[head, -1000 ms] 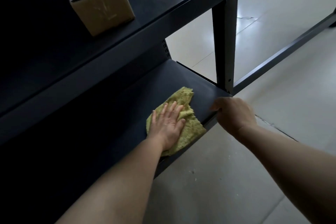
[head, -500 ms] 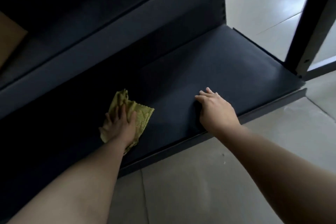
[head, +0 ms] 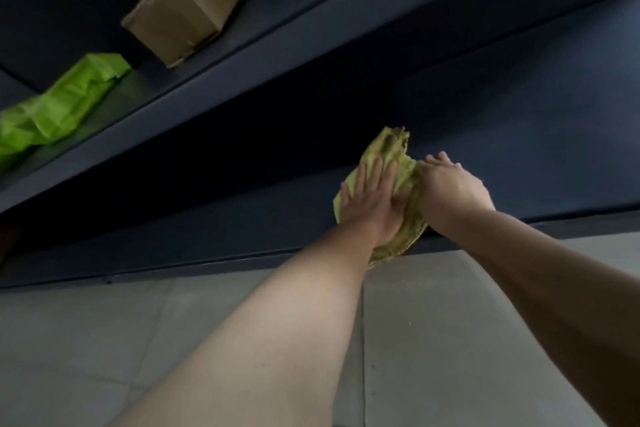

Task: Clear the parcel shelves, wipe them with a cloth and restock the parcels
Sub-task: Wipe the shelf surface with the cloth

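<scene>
**Both hands at the cloth, lower shelf**

Left hand point(head: 372, 204) is lying flat on the yellow-green cloth point(head: 389, 149), fingers straight and spread, palm pressing it down onto the dark lower shelf point(head: 519, 114). No grip, just a flat press.

Right hand point(head: 450, 191) is sitting just beside the left one, back of the hand facing up, touching the cloth's right edge. Its fingers point(head: 440, 160) are pointing into the shelf. Can't tell whether it's pinching the fabric or only resting against it.

The cloth is lying bunched near the shelf's front edge, with one corner hanging slightly over the lip toward the pale tiled floor point(head: 450, 322).

On the upper shelf point(head: 311, 55), a brown cardboard box point(head: 187, 3) is sitting near the front edge. A bright green bagged parcel point(head: 59, 107) is lying to its left, near it. Both are well apart from the hands.
</scene>
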